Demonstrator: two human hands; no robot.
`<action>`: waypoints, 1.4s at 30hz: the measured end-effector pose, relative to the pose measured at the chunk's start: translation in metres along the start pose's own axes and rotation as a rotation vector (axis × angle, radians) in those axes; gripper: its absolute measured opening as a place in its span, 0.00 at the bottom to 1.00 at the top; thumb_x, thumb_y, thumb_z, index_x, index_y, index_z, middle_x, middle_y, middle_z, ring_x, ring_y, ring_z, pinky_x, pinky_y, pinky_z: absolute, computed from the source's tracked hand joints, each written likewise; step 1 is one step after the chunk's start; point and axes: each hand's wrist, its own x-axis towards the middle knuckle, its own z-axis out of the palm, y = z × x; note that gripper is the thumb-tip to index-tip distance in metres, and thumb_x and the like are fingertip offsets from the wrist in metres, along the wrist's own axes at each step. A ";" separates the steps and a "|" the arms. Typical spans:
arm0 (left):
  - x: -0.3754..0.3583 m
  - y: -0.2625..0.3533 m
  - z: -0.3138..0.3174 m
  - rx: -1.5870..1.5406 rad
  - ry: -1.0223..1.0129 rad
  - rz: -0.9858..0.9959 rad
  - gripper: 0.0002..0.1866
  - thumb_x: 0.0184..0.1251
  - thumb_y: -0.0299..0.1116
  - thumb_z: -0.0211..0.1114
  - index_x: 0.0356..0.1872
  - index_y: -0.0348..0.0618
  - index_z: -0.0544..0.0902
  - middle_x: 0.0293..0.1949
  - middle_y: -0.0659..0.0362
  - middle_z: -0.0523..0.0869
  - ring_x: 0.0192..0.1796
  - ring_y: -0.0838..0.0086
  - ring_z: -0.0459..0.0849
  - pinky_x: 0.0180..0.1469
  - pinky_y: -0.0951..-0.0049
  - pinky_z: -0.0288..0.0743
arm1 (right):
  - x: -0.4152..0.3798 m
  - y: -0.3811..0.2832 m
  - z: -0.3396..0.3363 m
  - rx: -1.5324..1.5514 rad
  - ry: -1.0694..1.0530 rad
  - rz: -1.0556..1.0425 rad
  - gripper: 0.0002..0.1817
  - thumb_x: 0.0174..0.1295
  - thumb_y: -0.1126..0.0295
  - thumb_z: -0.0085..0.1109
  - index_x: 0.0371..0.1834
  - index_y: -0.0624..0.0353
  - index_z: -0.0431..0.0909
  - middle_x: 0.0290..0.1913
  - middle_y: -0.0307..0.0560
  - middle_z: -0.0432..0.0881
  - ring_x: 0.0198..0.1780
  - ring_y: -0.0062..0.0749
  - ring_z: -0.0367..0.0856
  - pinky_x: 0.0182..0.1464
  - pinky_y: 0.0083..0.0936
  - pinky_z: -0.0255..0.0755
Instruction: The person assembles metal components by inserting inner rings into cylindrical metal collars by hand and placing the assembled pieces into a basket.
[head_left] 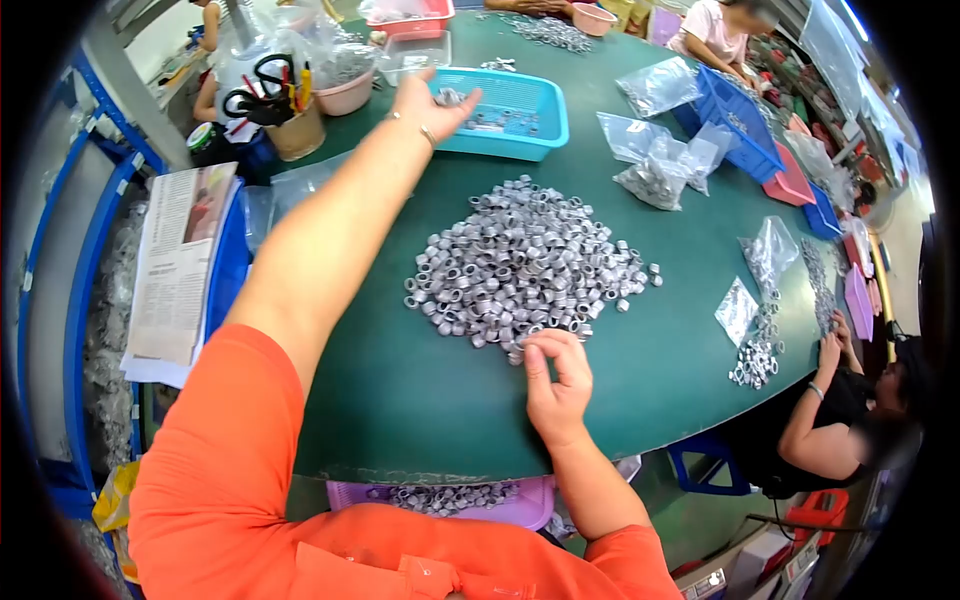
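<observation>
My left hand (430,105) extended over blue basket (510,112), fingers loosely open, holding nothing I can see; my right hand (555,385) pinching ring at near edge of metal ring pile (525,265) on green table (420,390)

**A crowded workshop around a green table**

A large round-edged table (430,400) with a dark green top fills the room. Blue metal shelving (60,200) stands along the left side, with a grey post (135,85) beside it. A blue stool (712,465) sits under the table's near edge. Bright daylight falls from the far right, where stacked shelves (850,90) line the wall.
</observation>
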 end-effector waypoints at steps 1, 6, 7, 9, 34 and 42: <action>0.000 0.002 0.005 0.017 -0.037 -0.006 0.27 0.66 0.35 0.49 0.59 0.28 0.53 0.61 0.37 0.55 0.62 0.44 0.58 0.61 0.49 0.61 | 0.000 0.000 0.000 0.010 -0.017 0.006 0.01 0.53 0.79 0.58 0.28 0.63 0.77 0.33 0.47 0.78 0.37 0.35 0.76 0.42 0.26 0.69; 0.004 -0.010 -0.005 0.316 0.067 0.019 0.29 0.66 0.32 0.48 0.62 0.30 0.49 0.62 0.34 0.50 0.61 0.46 0.60 0.62 0.56 0.63 | 0.027 0.012 -0.031 -0.142 -0.045 -0.103 0.05 0.52 0.78 0.58 0.33 0.61 0.77 0.37 0.50 0.78 0.43 0.41 0.76 0.48 0.30 0.68; 0.003 -0.014 -0.012 0.504 -0.036 0.166 0.28 0.66 0.31 0.48 0.62 0.30 0.49 0.60 0.33 0.56 0.59 0.48 0.65 0.60 0.60 0.66 | 0.037 0.030 -0.044 -0.253 -0.015 -0.171 0.08 0.51 0.77 0.58 0.35 0.61 0.76 0.41 0.51 0.77 0.47 0.42 0.74 0.52 0.32 0.67; -0.012 -0.028 -0.026 0.645 -0.053 0.199 0.23 0.66 0.34 0.49 0.59 0.33 0.61 0.50 0.42 0.73 0.52 0.59 0.75 0.55 0.68 0.71 | 0.059 0.063 -0.071 -0.430 -0.003 -0.113 0.13 0.54 0.73 0.56 0.43 0.62 0.75 0.53 0.55 0.72 0.57 0.47 0.67 0.59 0.37 0.59; -0.042 -0.061 -0.098 1.815 -1.030 0.122 0.29 0.56 0.49 0.61 0.58 0.47 0.72 0.56 0.53 0.74 0.58 0.65 0.71 0.60 0.70 0.61 | 0.139 0.097 -0.018 -0.297 -0.629 -0.096 0.25 0.49 0.56 0.62 0.47 0.61 0.77 0.57 0.48 0.72 0.57 0.43 0.68 0.60 0.34 0.59; -0.081 -0.034 -0.117 1.866 -1.050 0.223 0.29 0.53 0.49 0.64 0.55 0.47 0.74 0.54 0.54 0.76 0.57 0.65 0.72 0.60 0.68 0.63 | 0.115 0.075 0.001 -0.323 -0.663 -0.205 0.25 0.48 0.55 0.62 0.45 0.61 0.78 0.55 0.47 0.74 0.54 0.47 0.69 0.57 0.37 0.61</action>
